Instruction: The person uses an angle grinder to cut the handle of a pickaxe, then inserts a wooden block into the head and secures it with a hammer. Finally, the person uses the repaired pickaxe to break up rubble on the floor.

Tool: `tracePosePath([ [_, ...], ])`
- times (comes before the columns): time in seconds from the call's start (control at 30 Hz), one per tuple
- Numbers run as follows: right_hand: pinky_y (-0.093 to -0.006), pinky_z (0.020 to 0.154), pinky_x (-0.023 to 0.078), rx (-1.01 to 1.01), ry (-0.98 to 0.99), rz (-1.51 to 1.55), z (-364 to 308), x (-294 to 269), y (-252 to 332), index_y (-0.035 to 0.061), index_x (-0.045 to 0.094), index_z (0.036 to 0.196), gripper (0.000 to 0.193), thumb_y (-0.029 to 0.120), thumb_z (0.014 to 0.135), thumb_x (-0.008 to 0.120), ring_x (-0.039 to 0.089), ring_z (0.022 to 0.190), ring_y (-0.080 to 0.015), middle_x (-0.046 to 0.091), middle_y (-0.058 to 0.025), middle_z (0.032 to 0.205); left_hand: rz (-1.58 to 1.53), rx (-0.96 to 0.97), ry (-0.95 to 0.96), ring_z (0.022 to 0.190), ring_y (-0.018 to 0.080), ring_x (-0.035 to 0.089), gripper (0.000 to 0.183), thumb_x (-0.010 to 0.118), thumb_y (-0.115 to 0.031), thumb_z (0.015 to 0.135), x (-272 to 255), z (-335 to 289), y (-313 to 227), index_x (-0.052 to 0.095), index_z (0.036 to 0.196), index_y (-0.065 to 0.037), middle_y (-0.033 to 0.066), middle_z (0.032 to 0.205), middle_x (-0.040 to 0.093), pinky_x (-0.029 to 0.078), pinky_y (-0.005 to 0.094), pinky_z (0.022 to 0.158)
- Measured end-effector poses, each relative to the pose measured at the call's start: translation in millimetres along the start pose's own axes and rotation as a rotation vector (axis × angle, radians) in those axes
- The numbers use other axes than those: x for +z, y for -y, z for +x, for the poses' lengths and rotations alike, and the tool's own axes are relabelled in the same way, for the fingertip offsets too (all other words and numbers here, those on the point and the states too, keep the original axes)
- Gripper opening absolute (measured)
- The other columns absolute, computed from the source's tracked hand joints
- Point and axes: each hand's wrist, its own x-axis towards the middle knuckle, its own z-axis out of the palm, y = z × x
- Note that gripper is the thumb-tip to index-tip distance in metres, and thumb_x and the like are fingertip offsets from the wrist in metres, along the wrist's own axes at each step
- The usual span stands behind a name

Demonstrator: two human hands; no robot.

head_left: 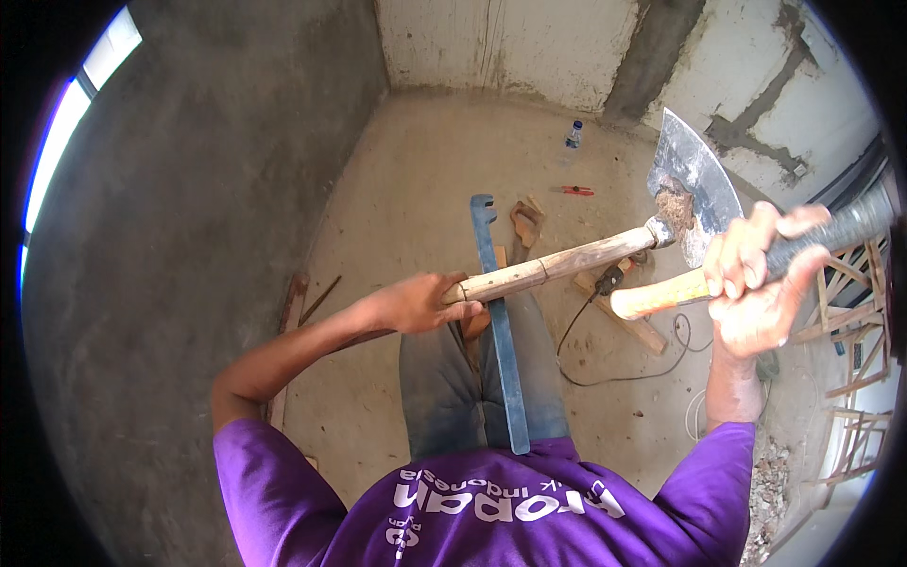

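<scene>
My left hand (422,302) is closed around the end of the wooden handle of a hoe (567,262). The hoe slants up to the right, and its broad, worn metal blade (704,156) carries brown dirt around the socket. Raised beside the blade, my right hand (761,279) grips a long-handled tool (657,295) with an orange-yellow butt and dark shaft. Its far end runs past the right edge, so its kind is hidden. A long blue metal bar (505,364) with a notched, hooked end passes under the hoe handle, in front of my legs.
On the concrete floor (425,170) are a handsaw (525,222), a red-handled tool (577,191), a bottle (574,134) and a corded power tool (616,274) beside a wooden board (642,326). Wooden frames (855,321) stand right; a grey wall (208,189) rises left.
</scene>
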Motion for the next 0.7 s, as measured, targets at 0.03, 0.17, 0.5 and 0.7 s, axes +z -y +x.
tracePosePath([
  [0.03, -0.0281, 0.049, 0.040, -0.017, 0.059, 0.072, -4.3, -2.1, -7.3, 0.0116, 0.048, 0.087, 0.045, 0.055, 0.098, 0.040, 0.041, 0.052, -0.0107, 0.042, 0.0026, 0.064, -0.001, 0.002, -0.006, 0.090, 0.0394, 0.067, 0.063, 0.056, -0.052, 0.093, -0.8, -1.6, -0.8, 0.057, 0.121, 0.004, 0.0271, 0.091, 0.067, 0.051, 0.0446, 0.079],
  [0.17, -0.0333, 0.054, 0.040, 0.145, 0.501, -0.994, -38.1, -19.1, -71.4, 0.0038, 0.051, 0.090, 0.026, 0.028, 0.097, 0.057, 0.043, 0.054, -0.0165, 0.046, -0.0047, 0.062, 0.027, 0.021, 0.020, 0.090, 0.0393, 0.067, 0.064, 0.056, -0.052, 0.093, -0.5, 6.4, -2.9, 0.056, 0.121, 0.005, 0.0274, 0.091, 0.067, 0.051, 0.0444, 0.079],
  [0.5, -0.0230, 0.046, 0.038, 0.444, 0.078, -0.361, -108.2, -4.0, -96.1, 0.0044, 0.059, 0.075, 0.029, 0.023, 0.081, 0.080, 0.049, 0.053, -0.0045, 0.053, 0.0021, 0.062, 0.013, -0.028, 0.052, 0.091, 0.0391, 0.067, 0.066, 0.057, -0.054, 0.092, -9.3, 12.8, -7.7, 0.056, 0.123, 0.005, 0.0262, 0.091, 0.068, 0.051, 0.0449, 0.080],
  [0.7, -0.0276, 0.069, 0.051, 0.564, 0.133, -0.473, -169.2, 48.9, -144.7, 0.0000, 0.062, 0.100, 0.045, 0.023, 0.070, 0.086, 0.063, 0.075, -0.0110, 0.059, -0.0025, 0.075, -0.085, 0.072, 0.020, 0.070, 0.0256, 0.065, 0.065, 0.060, -0.047, 0.093, 6.8, 7.9, 16.6, 0.050, 0.131, 0.005, 0.0165, 0.076, 0.064, 0.051, 0.0379, 0.063],
])
